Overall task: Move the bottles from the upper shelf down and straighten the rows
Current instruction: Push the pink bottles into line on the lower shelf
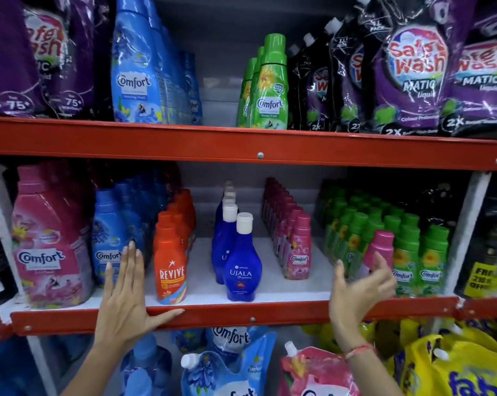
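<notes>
On the upper shelf (241,144) stand tall blue Comfort bottles (136,70) and a short row of green Comfort bottles (267,87), with a gap between them. The lower shelf (213,312) carries rows of blue Comfort bottles (107,238), orange Revive bottles (170,267), dark blue Ujala bottles (241,264), small pink Comfort bottles (297,250) and small green Comfort bottles (407,252). My left hand (127,295) lies flat and open against the blue row, thumb on the shelf lip. My right hand (358,290) is open, fingers curled by a lone pink bottle (380,247) in front of the green rows.
Purple Safe Wash pouches (413,70) fill both ends of the upper shelf. A large pink Comfort jug (50,244) stands at the lower left. Black packs (487,252) sit at the lower right. Refill pouches (230,364) and yellow bags (455,367) crowd the shelf below.
</notes>
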{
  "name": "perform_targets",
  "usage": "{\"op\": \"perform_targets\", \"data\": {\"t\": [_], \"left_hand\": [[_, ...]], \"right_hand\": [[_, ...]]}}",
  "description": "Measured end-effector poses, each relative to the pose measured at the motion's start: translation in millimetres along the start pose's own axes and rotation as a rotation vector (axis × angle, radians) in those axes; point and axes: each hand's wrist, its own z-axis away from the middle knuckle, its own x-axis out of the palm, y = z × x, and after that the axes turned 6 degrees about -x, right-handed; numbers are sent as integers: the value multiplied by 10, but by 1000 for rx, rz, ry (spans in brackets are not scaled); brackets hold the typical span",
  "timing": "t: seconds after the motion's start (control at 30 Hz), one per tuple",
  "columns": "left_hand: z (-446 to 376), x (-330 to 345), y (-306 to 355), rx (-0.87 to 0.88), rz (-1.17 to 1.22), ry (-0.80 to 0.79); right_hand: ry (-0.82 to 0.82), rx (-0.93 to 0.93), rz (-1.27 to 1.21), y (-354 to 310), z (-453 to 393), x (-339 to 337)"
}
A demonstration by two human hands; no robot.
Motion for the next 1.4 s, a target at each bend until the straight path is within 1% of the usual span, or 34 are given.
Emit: {"op": "perform_targets", "data": {"t": [0.13,0.3,0.47,0.6,0.73,0.87,1.0,1.4], "left_hand": [[2,8,1,3,-15,6],[6,17,-10,5,-26,9],[16,12,-3,3,-23,-1],[16,4,-5,-3,-20,-7],[21,3,-5,-4,-19,-20],[20,-8,-8,-8,-9,-23],[17,-17,-11,-9,8,-29],[25,23,-38,37,46,54]], "right_hand": [[28,42,115,241,-173,-61],[-32,105,203,380,-288,-88],[-39,75,157,387,-306,-108],[-58,52,97,260,-134,-36],[-141,2,58,112,138,107],[-223,-4,33,-5,323,232],[-245,4,44,-51,385,290],[-292,3,133,-18,396,304]]}}
